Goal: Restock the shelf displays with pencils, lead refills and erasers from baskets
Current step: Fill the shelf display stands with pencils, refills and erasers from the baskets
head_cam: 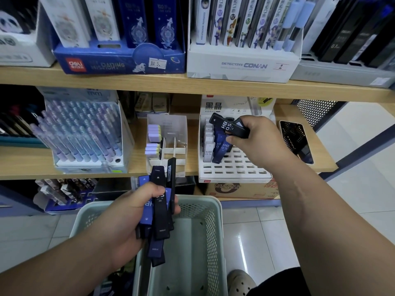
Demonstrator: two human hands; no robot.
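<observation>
My left hand (pixel 130 218) grips a fanned bundle of dark blue and black lead refill cases (pixel 159 212) above a pale green basket (pixel 213 227). My right hand (pixel 258 137) pinches one black lead refill case (pixel 229 127) marked HB 0.5, tilted over the white slotted display tray (pixel 233 167) on the middle shelf. Several refill cases (pixel 215 148) stand in the tray's back-left slots; the front rows of slots are bare.
A clear divided box with purple erasers (pixel 154 139) stands left of the tray, and a rack of purple pencils (pixel 85 133) is further left. A phone (pixel 296 142) lies on the shelf's right end. Display boxes fill the upper shelf. Tiled floor lies to the right.
</observation>
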